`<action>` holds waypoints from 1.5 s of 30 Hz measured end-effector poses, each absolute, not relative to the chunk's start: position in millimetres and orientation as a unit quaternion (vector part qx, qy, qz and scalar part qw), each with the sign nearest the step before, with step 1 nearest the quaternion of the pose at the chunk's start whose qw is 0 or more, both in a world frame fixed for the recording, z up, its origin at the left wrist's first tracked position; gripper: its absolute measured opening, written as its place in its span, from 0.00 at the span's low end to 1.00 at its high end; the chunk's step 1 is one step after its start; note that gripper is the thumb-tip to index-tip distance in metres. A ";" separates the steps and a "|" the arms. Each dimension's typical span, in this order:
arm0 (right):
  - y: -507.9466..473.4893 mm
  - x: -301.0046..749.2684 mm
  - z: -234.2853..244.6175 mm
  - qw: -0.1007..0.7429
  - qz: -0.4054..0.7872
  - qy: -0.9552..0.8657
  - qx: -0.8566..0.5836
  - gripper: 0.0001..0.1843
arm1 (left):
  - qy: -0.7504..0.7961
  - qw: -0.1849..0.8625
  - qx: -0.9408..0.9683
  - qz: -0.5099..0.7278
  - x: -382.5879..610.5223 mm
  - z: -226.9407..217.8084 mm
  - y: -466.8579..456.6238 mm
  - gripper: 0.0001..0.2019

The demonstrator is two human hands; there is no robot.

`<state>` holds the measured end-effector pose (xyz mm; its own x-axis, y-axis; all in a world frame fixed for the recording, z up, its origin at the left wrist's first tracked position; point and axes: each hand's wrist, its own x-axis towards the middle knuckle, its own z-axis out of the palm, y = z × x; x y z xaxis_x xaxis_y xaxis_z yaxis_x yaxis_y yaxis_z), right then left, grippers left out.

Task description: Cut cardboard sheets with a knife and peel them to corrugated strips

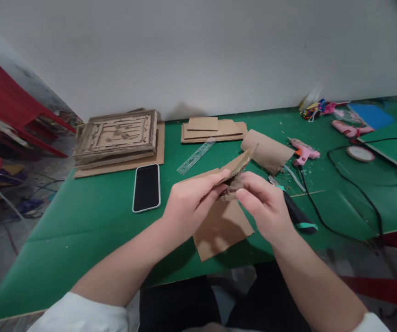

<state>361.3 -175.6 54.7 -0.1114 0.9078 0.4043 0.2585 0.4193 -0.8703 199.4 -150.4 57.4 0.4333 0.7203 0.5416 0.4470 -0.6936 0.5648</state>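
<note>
Both hands meet over the middle of the green table. My left hand (pixel 195 196) is closed on a piece of cardboard (pixel 238 165), which is tilted up with its corrugated edge showing. My right hand (pixel 262 200) pinches the torn, crumpled paper layer at that piece's near edge. Below the hands a flat cardboard sheet (pixel 221 228) lies on the table, partly covered by them. Right of my right hand rests a black and teal utility knife (pixel 298 214), its front part partly hidden by the hand.
A phone (pixel 146 188) and a clear ruler (pixel 196 157) lie to the left. Stacked cardboard panels (pixel 119 138) and smaller cardboard pieces (pixel 214 130) sit along the wall. On the right are a curled cardboard piece (pixel 267 150), a pink glue gun (pixel 305 151) with its cord, and a tape roll (pixel 360 153).
</note>
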 end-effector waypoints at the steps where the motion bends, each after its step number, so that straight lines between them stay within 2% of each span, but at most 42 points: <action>1: -175.5 361.3 55.3 0.494 0.357 -0.657 -0.443 0.09 | 0.339 0.162 0.833 0.405 199.9 55.3 -150.7 0.14; 4: -175.3 360.7 54.8 0.475 0.414 -0.619 -0.468 0.10 | 0.326 0.142 0.839 0.412 201.6 51.1 -151.9 0.15; 8: -174.5 360.5 51.9 0.463 0.346 -0.646 -0.498 0.15 | 0.365 0.122 0.834 0.394 202.2 51.0 -151.7 0.14; 13: -174.1 359.7 52.1 0.473 0.258 -0.685 -0.491 0.15 | 0.372 0.030 0.840 0.393 201.2 52.9 -152.4 0.12; 21: -175.0 357.1 54.5 0.509 0.217 -0.703 -0.446 0.14 | 0.389 0.008 0.831 0.398 201.1 57.9 -157.0 0.12; 32: -172.4 359.8 51.2 0.516 0.236 -0.718 -0.403 0.14 | 0.396 0.026 0.824 0.404 198.9 61.6 -159.0 0.11; 39: -170.4 370.5 53.5 0.510 0.244 -0.648 -0.510 0.15 | 0.381 0.130 0.871 0.283 195.1 63.9 -146.3 0.14; 42: -169.2 373.2 55.2 0.519 0.244 -0.633 -0.520 0.16 | 0.366 0.125 0.878 0.283 196.9 60.4 -144.5 0.13; 45: -168.7 367.5 53.6 0.480 0.259 -0.649 -0.530 0.17 | 0.369 0.094 0.867 0.321 201.6 54.7 -147.0 0.11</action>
